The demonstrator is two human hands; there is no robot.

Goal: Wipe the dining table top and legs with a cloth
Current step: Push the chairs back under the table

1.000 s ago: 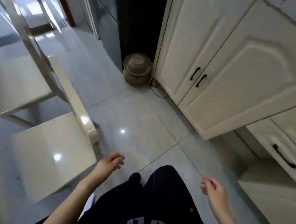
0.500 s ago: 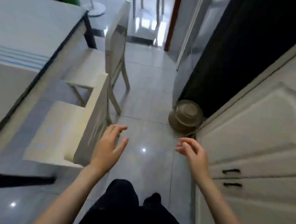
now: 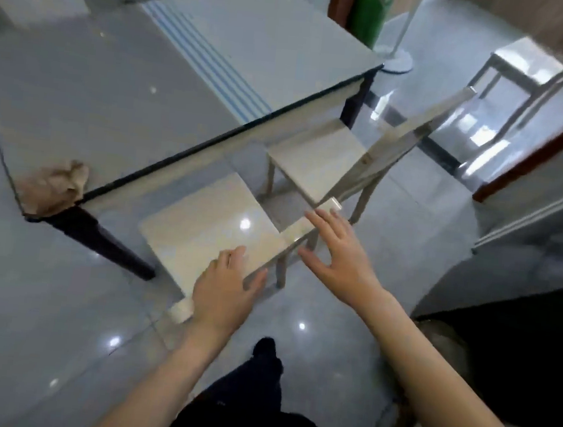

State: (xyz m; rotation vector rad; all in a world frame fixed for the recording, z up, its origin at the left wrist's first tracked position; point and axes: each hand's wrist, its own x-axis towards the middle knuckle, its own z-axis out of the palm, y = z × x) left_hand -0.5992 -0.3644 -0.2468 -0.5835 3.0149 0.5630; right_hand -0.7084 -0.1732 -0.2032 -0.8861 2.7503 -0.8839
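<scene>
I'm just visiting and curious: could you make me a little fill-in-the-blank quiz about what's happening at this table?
1. The crumpled cloth lies on the near ____ of the dining table.
2. The left hand and right hand hold nothing and reach toward the nearer pale ____.
3. The stripes running across the table top are ____.

Missing words: corner; chair; blue.

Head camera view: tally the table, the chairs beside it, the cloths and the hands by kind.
Dining table: 1
Chairs beside it: 2, near chair, far chair
Cloth: 1
Hands: 2, left hand, right hand
Total: 6
</scene>
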